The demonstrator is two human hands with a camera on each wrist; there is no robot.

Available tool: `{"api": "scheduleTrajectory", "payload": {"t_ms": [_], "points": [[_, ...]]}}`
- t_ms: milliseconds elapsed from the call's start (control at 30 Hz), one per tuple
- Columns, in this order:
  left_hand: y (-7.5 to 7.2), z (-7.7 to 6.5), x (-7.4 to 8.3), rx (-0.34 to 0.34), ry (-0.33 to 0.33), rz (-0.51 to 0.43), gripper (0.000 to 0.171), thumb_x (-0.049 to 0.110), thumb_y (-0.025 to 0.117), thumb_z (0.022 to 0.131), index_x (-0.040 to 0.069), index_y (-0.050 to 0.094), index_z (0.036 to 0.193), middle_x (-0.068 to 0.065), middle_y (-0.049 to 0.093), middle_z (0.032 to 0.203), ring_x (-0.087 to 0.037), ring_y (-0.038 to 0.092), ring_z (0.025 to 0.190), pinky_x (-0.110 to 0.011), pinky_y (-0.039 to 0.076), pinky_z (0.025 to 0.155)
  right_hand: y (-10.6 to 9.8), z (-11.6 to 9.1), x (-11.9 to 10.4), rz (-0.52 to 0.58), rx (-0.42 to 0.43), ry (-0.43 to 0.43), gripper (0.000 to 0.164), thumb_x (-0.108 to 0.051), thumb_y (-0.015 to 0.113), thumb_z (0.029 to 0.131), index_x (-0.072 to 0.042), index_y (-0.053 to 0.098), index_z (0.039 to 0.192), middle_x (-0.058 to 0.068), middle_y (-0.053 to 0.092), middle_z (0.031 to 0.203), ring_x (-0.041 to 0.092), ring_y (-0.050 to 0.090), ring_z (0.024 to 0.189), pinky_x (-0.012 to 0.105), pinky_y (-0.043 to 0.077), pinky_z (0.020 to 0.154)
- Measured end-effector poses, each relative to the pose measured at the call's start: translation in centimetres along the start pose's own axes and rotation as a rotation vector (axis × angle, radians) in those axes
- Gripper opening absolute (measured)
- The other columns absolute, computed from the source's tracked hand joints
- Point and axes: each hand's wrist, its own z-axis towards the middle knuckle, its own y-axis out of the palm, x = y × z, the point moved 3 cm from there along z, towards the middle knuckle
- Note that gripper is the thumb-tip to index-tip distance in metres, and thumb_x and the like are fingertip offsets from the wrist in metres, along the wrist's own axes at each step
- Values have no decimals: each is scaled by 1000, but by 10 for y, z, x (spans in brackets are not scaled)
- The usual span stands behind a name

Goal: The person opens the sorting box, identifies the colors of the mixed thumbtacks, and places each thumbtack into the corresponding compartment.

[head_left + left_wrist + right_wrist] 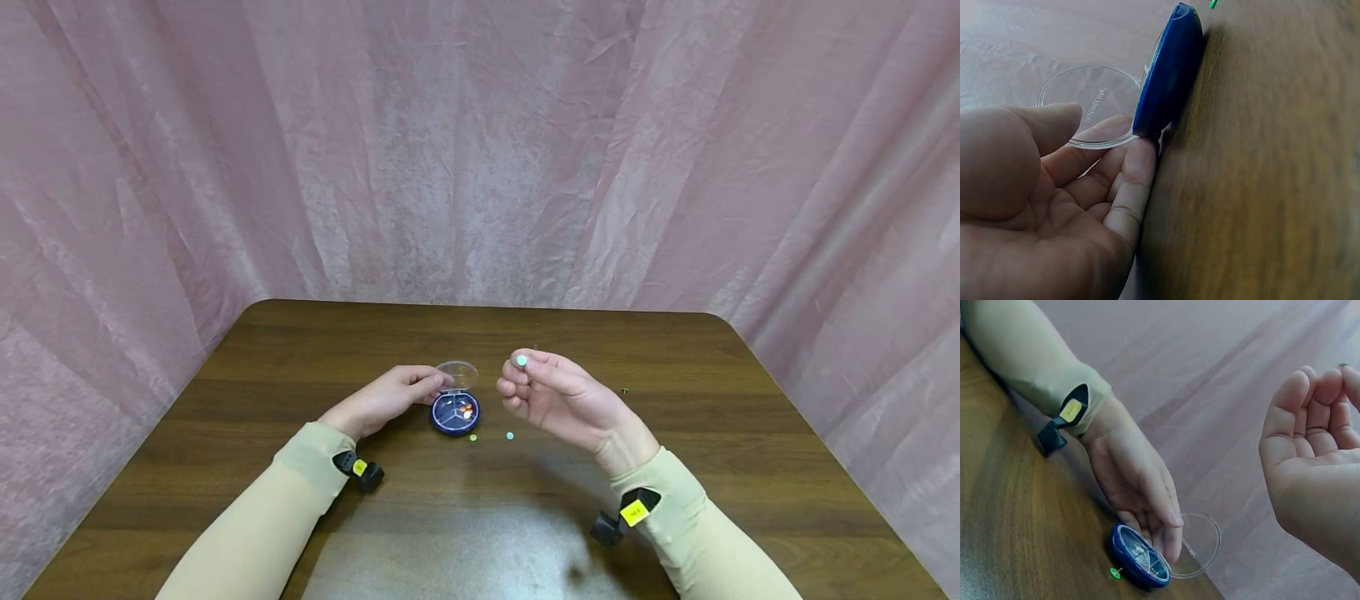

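My left hand (384,402) holds the raised clear lid (1094,81) of a small round blue case (448,429), thumb on one side and fingers on the other. Its lower fingertips reach the hinge side of the case. Thin walls split the inside into compartments, and a few orange and whitish thumbtacks (467,411) lie in the right one. To the right, above the table, my right hand (566,404) pinches a pale green thumbtack (521,361) between thumb and index finger. A green thumbtack (1115,573) lies point up beside the case.
On the brown wooden table (300,350), a light blue-green thumbtack (510,436) lies right of the case. Another small green thumbtack (625,390) is farther right, beyond the right hand. A pink curtain (480,167) hangs behind the table.
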Motion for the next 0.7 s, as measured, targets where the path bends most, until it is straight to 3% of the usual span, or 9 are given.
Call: {"api": "scheduleTrajectory", "payload": {"t_ms": [267, 400, 467, 567, 700], "points": [[-1, 0, 0, 1, -2, -2, 37, 28, 49, 106, 4, 64, 131, -6, 63, 130, -22, 59, 116, -35, 47, 98, 2, 0, 0, 1, -26, -7, 20, -16, 43, 107, -13, 54, 91, -1, 41, 87, 16, 49, 91, 28, 41, 83], [-1, 0, -1, 7, -4, 1, 37, 28, 50, 106, 5, 64, 130, -6, 63, 130, -22, 60, 116, -35, 47, 98, 1, 1, -1, -104, 47, -1, 15, -14, 48, 105, -9, 57, 94, 1, 49, 88, 17, 52, 91, 29, 45, 84], [-1, 1, -2, 4, -2, 5, 37, 29, 50, 105, 6, 64, 131, -5, 63, 129, -22, 60, 115, -35, 47, 98, -2, 1, -1, -240, 125, 4, 11, -13, 53, 102, -6, 60, 97, 4, 55, 90, 19, 56, 90, 31, 48, 84], [0, 1, -3, 0, -3, 8, 38, 32, 51, 105, 7, 64, 131, -5, 63, 129, -21, 60, 115, -35, 47, 98, -7, 4, 1, -538, 255, 35, 16, -16, 64, 97, -1, 65, 103, 8, 63, 91, 20, 61, 87, 35, 51, 85], [-1, 1, -2, 0, -1, 1, 38, 32, 51, 105, 7, 65, 130, -5, 63, 130, -21, 59, 116, -35, 47, 99, -7, 13, 7, -1022, 342, 82, 18, -28, 70, 93, -12, 72, 100, 0, 67, 89, 16, 61, 85, 35, 51, 82]]}}
